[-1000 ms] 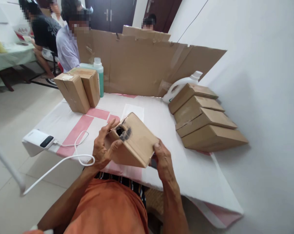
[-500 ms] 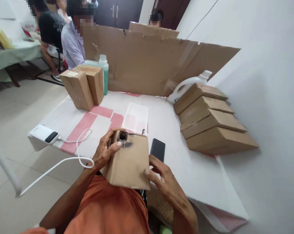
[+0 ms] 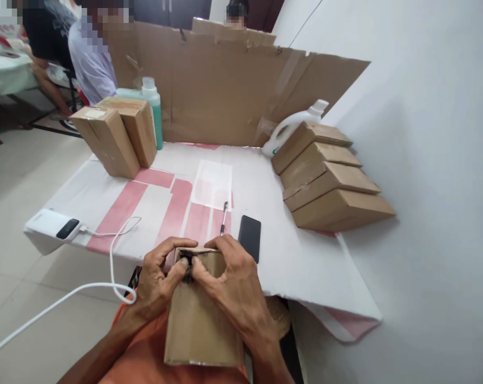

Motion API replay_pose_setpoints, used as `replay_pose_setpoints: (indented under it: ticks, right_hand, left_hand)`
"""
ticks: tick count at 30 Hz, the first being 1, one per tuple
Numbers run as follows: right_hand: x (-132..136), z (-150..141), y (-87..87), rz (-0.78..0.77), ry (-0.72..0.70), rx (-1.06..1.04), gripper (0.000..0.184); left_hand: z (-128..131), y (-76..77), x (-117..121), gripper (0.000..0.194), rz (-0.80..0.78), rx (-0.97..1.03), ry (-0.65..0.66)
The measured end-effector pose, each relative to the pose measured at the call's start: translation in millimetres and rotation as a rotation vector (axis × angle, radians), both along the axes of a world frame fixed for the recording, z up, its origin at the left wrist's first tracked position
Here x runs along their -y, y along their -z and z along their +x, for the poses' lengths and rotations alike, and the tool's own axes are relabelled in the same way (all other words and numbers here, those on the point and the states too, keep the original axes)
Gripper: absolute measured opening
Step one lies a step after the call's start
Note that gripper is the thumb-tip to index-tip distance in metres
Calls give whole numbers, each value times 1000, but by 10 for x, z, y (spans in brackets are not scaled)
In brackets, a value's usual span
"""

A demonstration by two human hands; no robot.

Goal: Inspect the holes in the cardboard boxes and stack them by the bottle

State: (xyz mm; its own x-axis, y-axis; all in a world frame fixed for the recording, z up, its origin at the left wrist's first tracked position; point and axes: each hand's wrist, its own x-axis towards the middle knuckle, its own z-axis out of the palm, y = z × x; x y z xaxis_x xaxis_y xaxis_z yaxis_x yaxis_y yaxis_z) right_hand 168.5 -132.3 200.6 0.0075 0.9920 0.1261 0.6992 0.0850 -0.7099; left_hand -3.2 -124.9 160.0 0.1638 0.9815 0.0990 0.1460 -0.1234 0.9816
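Note:
A brown cardboard box [image 3: 203, 325] with a dark hole near its top left corner is held over my lap, close to the table's front edge. My left hand [image 3: 157, 280] grips its upper left corner, the thumb at the hole and the fingers over the top edge. From the right, my right hand [image 3: 235, 282] grips the top edge, its thumb also at the hole. Both thumbs nearly meet there and partly cover the black marks around it. Beyond the hands lie a pen [image 3: 224, 216] and a black phone [image 3: 250, 239].
Cardboard boxes [image 3: 337, 208] are stacked at the right, by a white jug [image 3: 293, 125]. Two boxes [image 3: 109, 146] and a green bottle [image 3: 157, 114] stand at the left. A power bank [image 3: 51, 225] trails a white cable [image 3: 112, 256]. A cardboard sheet [image 3: 221, 85] stands behind; people sit beyond.
My right hand has moved from the box's lower right side to its top edge by the hole. The box has come lower and nearer to me, and the view has shifted.

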Motion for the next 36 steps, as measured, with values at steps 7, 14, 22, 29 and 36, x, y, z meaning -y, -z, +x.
replay_pose_setpoints:
  ticks: [7, 14, 22, 29, 36]
  right_hand:
    - [-68, -131, 52, -22, -34, -30, 10]
    - [-78, -26, 34, -95, -93, -203, 15]
    - [-731, 701, 866, -254, 350, -82, 34]
    - [-1116, 639, 1304, -350, 345, -9, 18]
    - [-817, 782, 896, -162, 432, -435, 16]
  left_hand:
    - [-82, -117, -35, 27, -31, -44, -59]
    - [-58, -24, -16, 31, -46, -35, -89]
    - [-133, 92, 38, 44, 8, 140, 228]
    - [-188, 119, 17, 86, 83, -7, 479]
    - [-83, 99, -45, 74, -126, 59, 241]
